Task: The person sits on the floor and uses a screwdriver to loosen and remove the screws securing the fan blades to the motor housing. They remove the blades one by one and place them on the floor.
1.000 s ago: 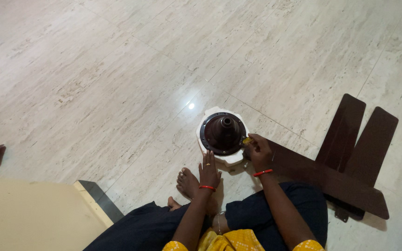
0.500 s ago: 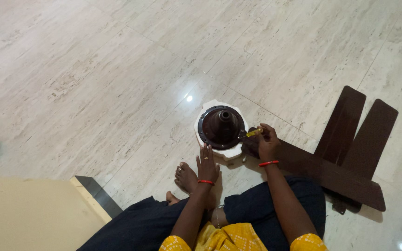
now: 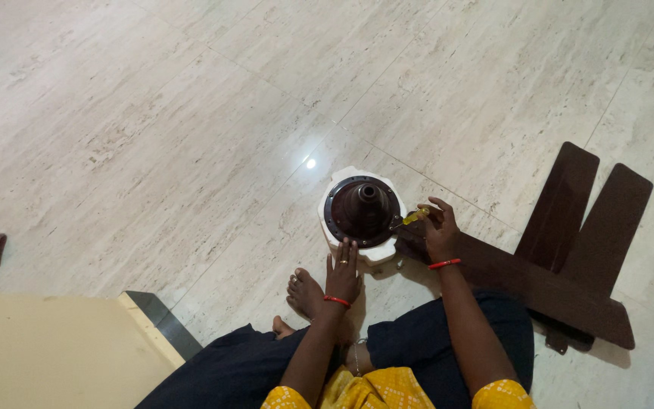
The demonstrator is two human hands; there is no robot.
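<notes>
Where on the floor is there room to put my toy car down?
The wide bare floor left of and beyond the fan motor is free. It is crowded around the right hand with the screwdriver, and at the fan blades lying on the right.

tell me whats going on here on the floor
A person sits on a pale tiled floor with a dark brown ceiling fan motor resting on a white base. The right hand holds a yellow-handled screwdriver at the motor's rim, where one fan blade meets it. The left hand presses on the base. Two more blades lie alongside.
</notes>
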